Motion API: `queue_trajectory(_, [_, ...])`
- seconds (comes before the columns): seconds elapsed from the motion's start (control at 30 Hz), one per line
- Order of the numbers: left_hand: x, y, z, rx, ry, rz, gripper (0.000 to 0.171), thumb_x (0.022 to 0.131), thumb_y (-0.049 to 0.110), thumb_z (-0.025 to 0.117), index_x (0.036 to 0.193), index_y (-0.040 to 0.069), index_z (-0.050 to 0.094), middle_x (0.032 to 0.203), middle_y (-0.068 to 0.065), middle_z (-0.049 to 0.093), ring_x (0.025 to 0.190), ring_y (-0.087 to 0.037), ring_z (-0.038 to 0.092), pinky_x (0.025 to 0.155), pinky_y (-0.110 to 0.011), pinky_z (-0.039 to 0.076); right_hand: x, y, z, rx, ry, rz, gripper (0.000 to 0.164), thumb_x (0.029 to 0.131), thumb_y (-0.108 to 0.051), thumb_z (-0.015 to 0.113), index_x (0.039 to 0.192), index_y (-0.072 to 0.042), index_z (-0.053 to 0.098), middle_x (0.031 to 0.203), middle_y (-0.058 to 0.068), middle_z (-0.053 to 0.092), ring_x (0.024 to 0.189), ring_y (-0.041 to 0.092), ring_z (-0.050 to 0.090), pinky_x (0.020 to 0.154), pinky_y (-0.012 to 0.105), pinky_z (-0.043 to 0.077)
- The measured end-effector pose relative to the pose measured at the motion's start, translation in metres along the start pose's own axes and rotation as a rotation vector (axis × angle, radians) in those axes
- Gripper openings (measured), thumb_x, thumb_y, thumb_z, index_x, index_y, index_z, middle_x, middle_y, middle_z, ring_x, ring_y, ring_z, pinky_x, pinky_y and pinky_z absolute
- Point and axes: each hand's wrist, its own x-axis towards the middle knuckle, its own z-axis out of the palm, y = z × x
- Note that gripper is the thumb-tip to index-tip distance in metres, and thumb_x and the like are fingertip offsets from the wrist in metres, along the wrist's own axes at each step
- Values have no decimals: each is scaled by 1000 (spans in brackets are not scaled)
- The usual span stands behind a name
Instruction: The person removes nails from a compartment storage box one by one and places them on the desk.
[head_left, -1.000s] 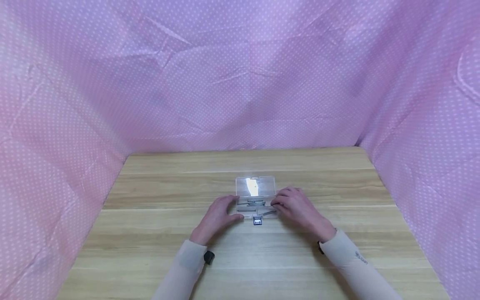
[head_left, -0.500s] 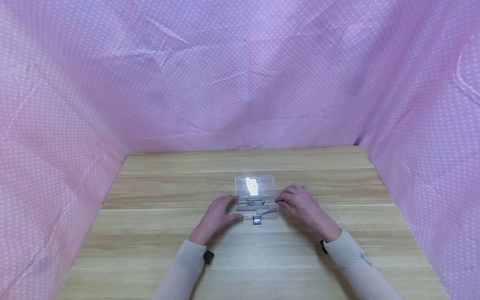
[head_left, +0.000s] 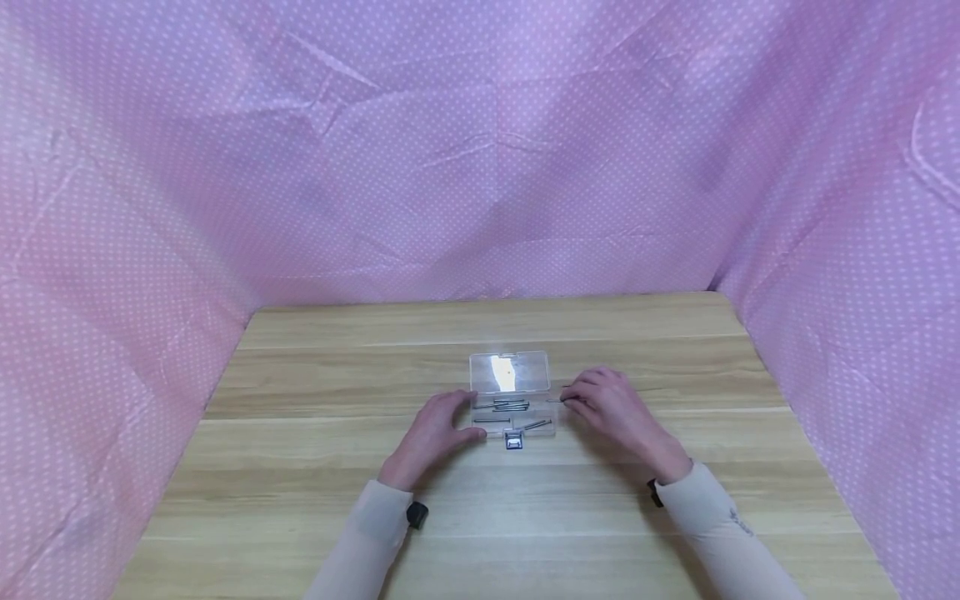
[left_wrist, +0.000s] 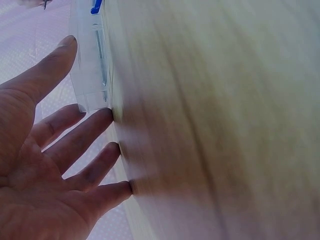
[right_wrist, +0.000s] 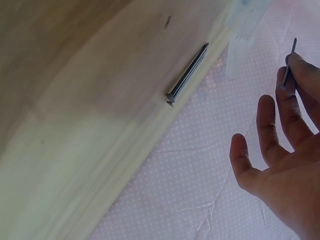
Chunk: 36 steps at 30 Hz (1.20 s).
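Observation:
A clear plastic box (head_left: 495,428) stands on the table with its lid (head_left: 483,372) laid back on the far side. Several nails (head_left: 512,407) lie in its compartments. My left hand (head_left: 432,433) rests at the box's left end, thumb by the near corner and forefinger by the far one. In the left wrist view its fingers (left_wrist: 90,172) are spread and lightly bent. My right hand (head_left: 611,414) pinches a nail (right_wrist: 290,65) between thumb and forefinger, just off the box's right end. The nail's pointed end sticks out past the fingertips.
On the wooden table (head_left: 300,400), a few loose nails (right_wrist: 187,72) lie beside my right hand, mostly hidden by it in the head view. A blue latch (head_left: 513,440) juts from the box's front. Pink dotted cloth (head_left: 480,167) hangs around the table.
My right hand has moved to the right, drawing the pinched nail away from over the box's right end. The left hand and the box have stayed in place.

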Motion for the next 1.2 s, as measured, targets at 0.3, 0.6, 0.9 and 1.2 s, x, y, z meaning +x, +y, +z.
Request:
queue_trajectory(0.3, [1, -1, 0, 4, 0, 1, 70, 83, 35, 87, 143, 9, 60, 143, -13, 61, 137, -36, 51, 118, -53, 38, 0, 7, -3, 7, 2, 25, 16, 87, -10, 82, 102, -11, 78, 105, 7, 75, 105, 31, 64, 92, 53, 50])
queue_trajectory(0.6, [1, -2, 0, 25, 11, 35, 69, 84, 35, 87, 141, 7, 61, 141, -14, 63, 135, -37, 53, 116, -54, 40, 3, 19, -6, 23, 19, 20, 15, 89, -7, 79, 103, -7, 76, 103, 8, 73, 105, 33, 64, 98, 57, 50])
queue_trajectory(0.9, [2, -2, -1, 26, 10, 29, 70, 83, 34, 88, 141, 7, 61, 141, -14, 63, 134, -38, 53, 116, -54, 40, 9, 28, -8, 20, 5, 46, 14, 89, -5, 78, 103, -7, 75, 106, 10, 73, 106, 34, 64, 97, 58, 50])
queue_trajectory(1.2, [2, -2, -1, 11, 4, 23, 70, 83, 33, 88, 142, 7, 61, 142, -14, 62, 135, -37, 52, 117, -54, 39, 15, 35, -8, 11, -54, 101, 14, 91, -5, 76, 104, -7, 75, 108, 11, 72, 107, 35, 63, 95, 58, 50])
